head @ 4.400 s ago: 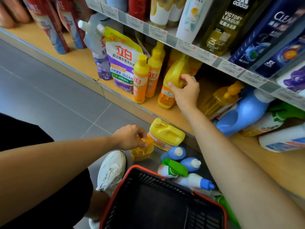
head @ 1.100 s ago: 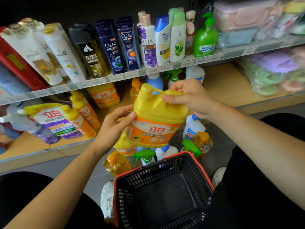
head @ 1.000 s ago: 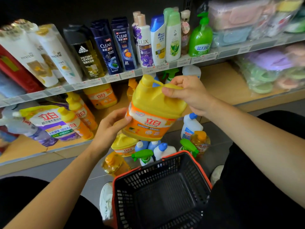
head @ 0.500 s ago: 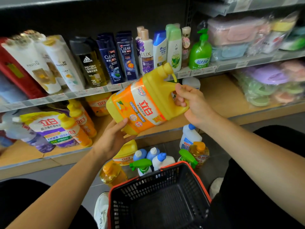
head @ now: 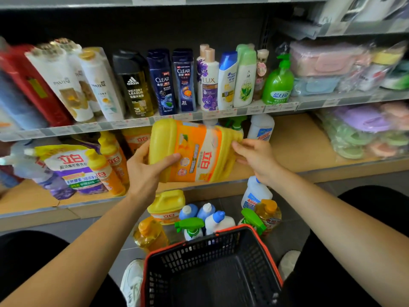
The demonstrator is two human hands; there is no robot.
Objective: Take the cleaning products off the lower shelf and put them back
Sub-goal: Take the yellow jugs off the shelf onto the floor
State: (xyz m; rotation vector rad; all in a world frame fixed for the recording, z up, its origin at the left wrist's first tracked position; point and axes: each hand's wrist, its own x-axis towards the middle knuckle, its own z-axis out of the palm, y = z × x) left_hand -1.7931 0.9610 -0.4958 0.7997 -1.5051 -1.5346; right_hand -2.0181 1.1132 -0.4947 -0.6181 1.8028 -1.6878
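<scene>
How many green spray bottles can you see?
3. Two spray bottles stand on the floor by the basket, one left, one right. A third is on the lower shelf behind the jug. More may be hidden.

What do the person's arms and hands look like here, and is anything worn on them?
Both forearms are bare as far as the frame shows; no sleeves reach them. The left hand and right hand are bare too, with no gloves, watch, bracelet or ring visible. Lower down, black clothing and white shoes show.
</scene>
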